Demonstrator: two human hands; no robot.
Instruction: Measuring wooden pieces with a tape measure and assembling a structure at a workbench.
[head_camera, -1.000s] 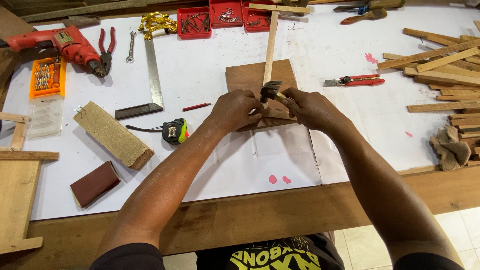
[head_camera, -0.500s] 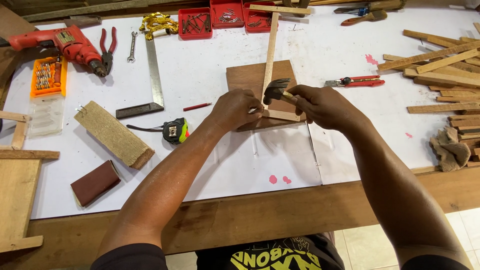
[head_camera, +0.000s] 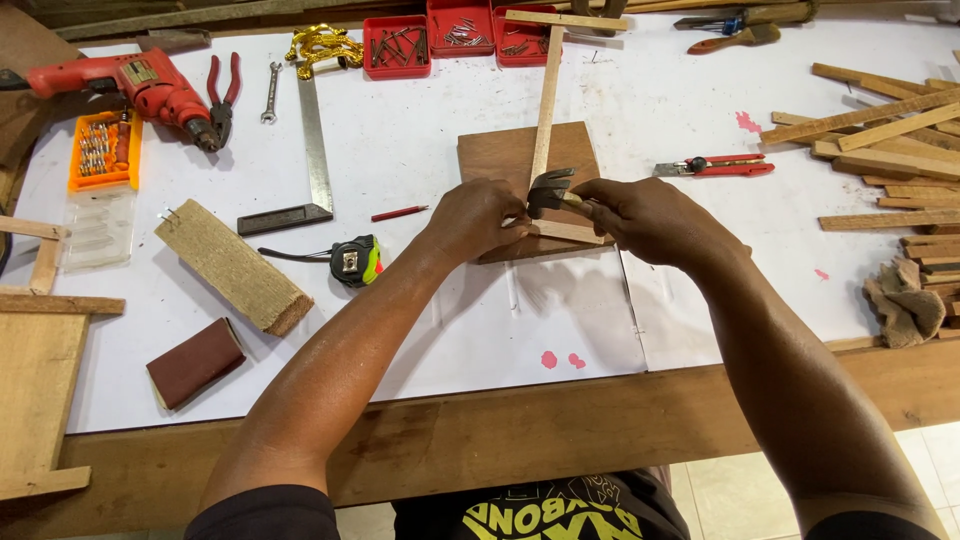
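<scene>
The hammer (head_camera: 549, 188) has dropped lower onto the strip (head_camera: 546, 110) joint over the board (head_camera: 500, 155). Right hand (head_camera: 655, 218) fingers wrap closed around its handle; left hand (head_camera: 478, 218) fingers pinch the joint, unmoved.

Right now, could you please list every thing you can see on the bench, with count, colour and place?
hammer: 1, dark head, centre, over slats
wood slats: 2 crossed, pale, on brown board
drill: 1, red, far left
pliers: 1, red handles, beside drill
trays: 3, red, top, nails inside
square: 1, steel, left of board
tape measure: 1, black-green, centre left
pencil: 1, red
left hand: pinching slats
right hand: gripping hammer
</scene>
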